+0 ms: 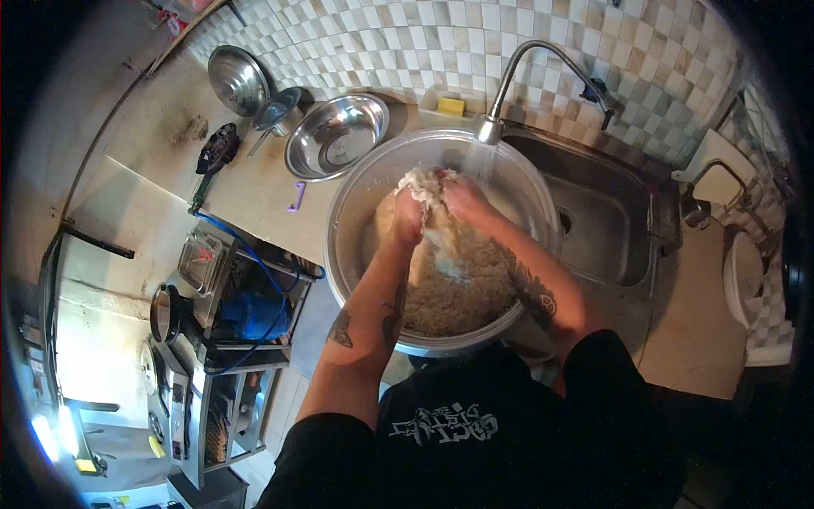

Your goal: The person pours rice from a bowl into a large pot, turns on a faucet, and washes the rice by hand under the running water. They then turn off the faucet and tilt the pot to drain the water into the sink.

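Observation:
My left hand [409, 214] and my right hand [465, 200] are together over the far side of a large metal basin [336, 229]. Between them is a pale, crumpled, wet clump [423, 185] whose kind I cannot make out. The fingers of both hands are curled around it, partly hidden. A brownish, grainy mass [462, 297] fills the near part of the basin, with cloudy liquid around it. Just right of my right hand, water sprays into the basin from the head of a flexible faucet [489, 129].
A steel sink [606, 229] lies under the basin's right side. To the left stand a shiny metal bowl [337, 140], a small pot [280, 110] and a leaning lid [238, 81]. A yellow sponge [451, 107] sits behind the basin. A purple object [296, 196] lies on the counter.

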{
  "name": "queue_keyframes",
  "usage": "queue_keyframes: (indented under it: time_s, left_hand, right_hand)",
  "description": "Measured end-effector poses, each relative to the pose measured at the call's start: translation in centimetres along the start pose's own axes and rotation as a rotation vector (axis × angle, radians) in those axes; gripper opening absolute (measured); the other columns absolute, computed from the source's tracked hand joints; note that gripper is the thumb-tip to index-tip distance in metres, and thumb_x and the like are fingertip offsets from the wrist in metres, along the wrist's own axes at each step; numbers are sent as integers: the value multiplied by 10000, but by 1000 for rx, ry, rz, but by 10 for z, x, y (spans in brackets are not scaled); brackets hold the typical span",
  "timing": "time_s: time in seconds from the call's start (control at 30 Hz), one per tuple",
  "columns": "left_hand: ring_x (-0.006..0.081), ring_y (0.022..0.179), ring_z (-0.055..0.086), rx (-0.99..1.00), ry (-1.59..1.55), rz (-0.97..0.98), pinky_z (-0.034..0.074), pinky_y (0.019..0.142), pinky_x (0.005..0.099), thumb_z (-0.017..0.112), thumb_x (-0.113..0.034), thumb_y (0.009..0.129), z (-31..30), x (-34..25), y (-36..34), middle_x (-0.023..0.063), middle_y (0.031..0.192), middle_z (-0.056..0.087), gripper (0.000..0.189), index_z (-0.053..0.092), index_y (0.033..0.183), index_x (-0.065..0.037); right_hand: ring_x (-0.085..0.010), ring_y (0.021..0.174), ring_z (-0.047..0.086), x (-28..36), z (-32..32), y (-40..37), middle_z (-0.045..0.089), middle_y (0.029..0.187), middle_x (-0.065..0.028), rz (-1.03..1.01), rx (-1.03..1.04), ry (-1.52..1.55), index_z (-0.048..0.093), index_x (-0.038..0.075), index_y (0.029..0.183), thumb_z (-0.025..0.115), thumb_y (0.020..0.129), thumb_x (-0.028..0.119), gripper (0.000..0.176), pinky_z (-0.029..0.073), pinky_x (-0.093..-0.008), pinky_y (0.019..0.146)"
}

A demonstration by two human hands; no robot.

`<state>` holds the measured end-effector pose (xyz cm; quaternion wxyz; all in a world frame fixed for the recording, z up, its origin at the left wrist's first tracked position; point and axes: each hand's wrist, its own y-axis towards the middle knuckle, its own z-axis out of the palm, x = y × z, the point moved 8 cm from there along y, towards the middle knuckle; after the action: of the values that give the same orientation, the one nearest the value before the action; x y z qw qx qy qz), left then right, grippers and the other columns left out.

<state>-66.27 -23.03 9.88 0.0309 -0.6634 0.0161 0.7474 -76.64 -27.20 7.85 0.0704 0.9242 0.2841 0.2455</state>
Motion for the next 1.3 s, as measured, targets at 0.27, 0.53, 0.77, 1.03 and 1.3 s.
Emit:
queue_keyframes:
  time_s: [0.27, 0.53, 0.77, 1.03, 1.3]
  left_hand:
    - [188, 905, 555, -108, 86, -483, 459, 787, 338, 435, -303, 942, -68, 96, 14, 84, 1099, 594, 401, 525, 1228, -37]
    - [199, 847, 615, -92, -386, -307, 515, 706, 340, 432, -340, 954, 10, 67, -27, 78, 988, 639, 370, 564, 1128, -42]
    - [186, 789, 605, -270, -326, -62, 495, 648, 318, 473, -328, 914, 9, 12, -17, 42, 906, 631, 304, 584, 1046, -78]
    - [184, 865, 607, 113, 452, -273, 501, 721, 324, 484, -274, 913, -72, 74, 12, 70, 1027, 616, 324, 536, 1165, -78]
    - [195, 964, 600, 158, -371, -445, 494, 817, 338, 499, -235, 905, 0, 91, -47, 97, 1156, 596, 400, 490, 1276, -83]
  right_hand:
    - [-308, 845, 623, -60, 27, -39, 636, 940, -209, 291, 139, -84, 628, -40, 979, 481, 874, 186, 289, 468, -422, 810]
    - [-298, 772, 628, -15, 53, -10, 653, 863, -185, 178, 241, 389, 624, -21, 986, 468, 920, 378, 434, 457, -394, 721]
    - [-282, 761, 643, 24, -54, -7, 647, 872, -195, 406, 27, 492, 640, -13, 946, 493, 890, 304, 354, 486, -420, 630]
    - [-293, 863, 634, -48, 0, -39, 642, 964, -211, 321, 263, -156, 661, 19, 966, 461, 886, 308, 360, 492, -417, 766]
    - [-229, 850, 620, -47, 47, -55, 645, 941, -168, 455, 452, 471, 654, 39, 1012, 459, 905, 384, 410, 478, -395, 753]
